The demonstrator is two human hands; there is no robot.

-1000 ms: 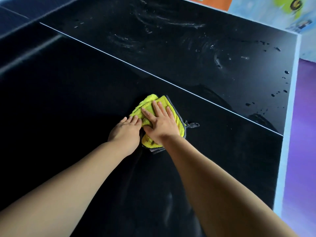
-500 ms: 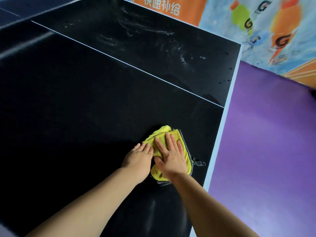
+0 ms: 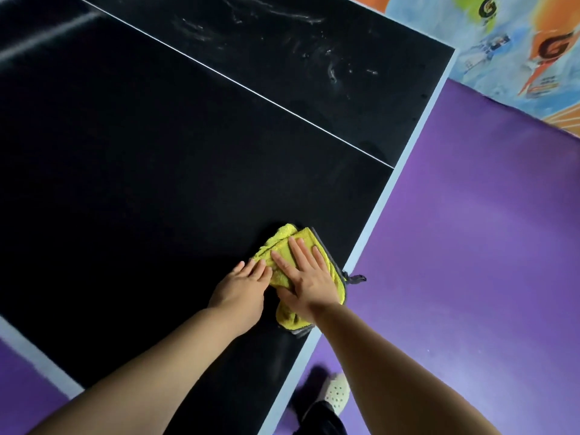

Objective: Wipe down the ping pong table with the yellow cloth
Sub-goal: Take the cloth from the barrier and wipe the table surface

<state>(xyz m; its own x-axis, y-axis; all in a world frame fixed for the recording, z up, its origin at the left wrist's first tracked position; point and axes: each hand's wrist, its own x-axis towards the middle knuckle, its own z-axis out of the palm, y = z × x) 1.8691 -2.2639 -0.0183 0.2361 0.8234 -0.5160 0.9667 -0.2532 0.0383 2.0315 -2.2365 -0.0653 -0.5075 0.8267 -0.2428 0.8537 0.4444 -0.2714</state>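
Two hands on the ping pong table (image 3: 141,171), near its right edge band (image 3: 370,227). Right hand (image 3: 306,281): fingers straight and spread, palm pressing flat on the folded yellow cloth (image 3: 284,241). Left hand (image 3: 241,290): fingers straight and together, tips touching the cloth's left side, nothing grasped. Cloth lies on the black top just beside the pale edge; its grey loop tag (image 3: 356,278) hangs past the edge. White centre line (image 3: 251,89) runs across; whitish smears (image 3: 282,23) on the half beyond it. Purple floor (image 3: 470,246) and a perforated pale shoe (image 3: 337,394) below.
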